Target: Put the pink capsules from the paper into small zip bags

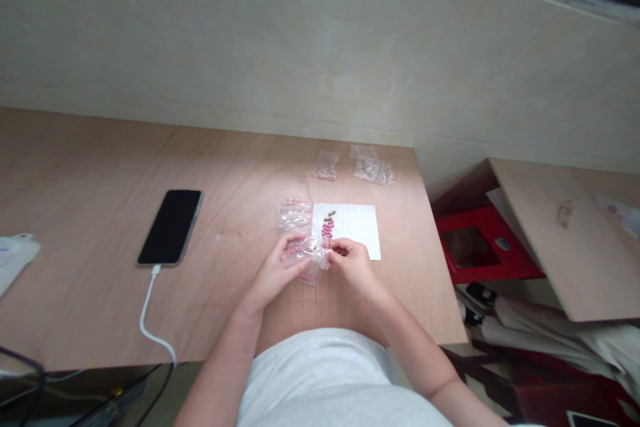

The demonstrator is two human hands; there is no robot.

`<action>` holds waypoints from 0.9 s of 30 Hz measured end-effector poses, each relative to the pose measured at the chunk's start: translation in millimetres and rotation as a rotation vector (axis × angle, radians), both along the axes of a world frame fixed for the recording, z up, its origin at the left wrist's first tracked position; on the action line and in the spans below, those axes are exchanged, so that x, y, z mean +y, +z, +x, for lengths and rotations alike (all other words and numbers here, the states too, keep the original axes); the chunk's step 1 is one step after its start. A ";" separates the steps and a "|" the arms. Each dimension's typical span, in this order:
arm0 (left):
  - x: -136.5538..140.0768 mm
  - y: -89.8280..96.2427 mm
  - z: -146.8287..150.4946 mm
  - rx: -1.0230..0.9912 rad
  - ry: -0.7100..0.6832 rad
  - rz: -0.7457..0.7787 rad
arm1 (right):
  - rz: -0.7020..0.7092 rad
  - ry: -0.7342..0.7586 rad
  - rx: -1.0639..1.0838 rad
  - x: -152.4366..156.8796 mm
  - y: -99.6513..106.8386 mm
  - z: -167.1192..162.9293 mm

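Note:
My left hand (280, 272) grips a small clear zip bag (306, 248) from its left side, thumb in front. Pink beads and a small brownish piece show through the plastic. At the bag's right end, by its red seal line, the fingers of my right hand (353, 260) are closed in a pinch. Whether they also hold a small piece is hidden. Just beyond, several pink round beads (327, 229) and a couple of brown-gold capsule-shaped pieces (329, 216) lie on a white sheet of paper (360, 230). Another bag with pink beads (307, 276) rests beneath my left hand.
Clear zip bags (295, 215) lie left of the paper, and more bags (370, 168) lie near the wall. A phone (171, 227) with a white cable (145, 320) is at left. The wooden table (240, 173) ends at right, beside a red box (480, 240).

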State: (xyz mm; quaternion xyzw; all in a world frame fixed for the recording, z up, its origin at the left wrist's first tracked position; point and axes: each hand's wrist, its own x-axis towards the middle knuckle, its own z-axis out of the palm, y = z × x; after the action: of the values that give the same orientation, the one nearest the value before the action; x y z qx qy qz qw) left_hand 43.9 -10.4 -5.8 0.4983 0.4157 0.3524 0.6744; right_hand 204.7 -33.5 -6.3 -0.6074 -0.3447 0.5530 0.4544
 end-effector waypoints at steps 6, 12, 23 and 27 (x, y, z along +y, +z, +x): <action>0.0 -3.1 2.6 -0.053 0.036 -0.063 | 0.156 0.059 -0.266 1.3 1.0 3.5; -0.6 -4.9 3.0 -0.114 0.075 -0.133 | 0.204 0.093 -0.317 4.3 13.2 3.5; -1.1 0.7 2.2 -0.187 0.139 -0.220 | 0.150 -0.148 -0.484 17.4 -17.3 30.0; -2.3 -1.4 2.0 -0.166 0.125 -0.199 | 0.132 -0.107 -0.605 21.1 -44.2 39.6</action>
State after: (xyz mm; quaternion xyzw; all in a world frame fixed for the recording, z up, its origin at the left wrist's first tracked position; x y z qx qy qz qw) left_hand 45.9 -12.7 -7.2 0.3711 0.4217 0.3907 0.7292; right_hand 244.2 -12.4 -50.4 -0.7308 -0.4671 0.2988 0.3981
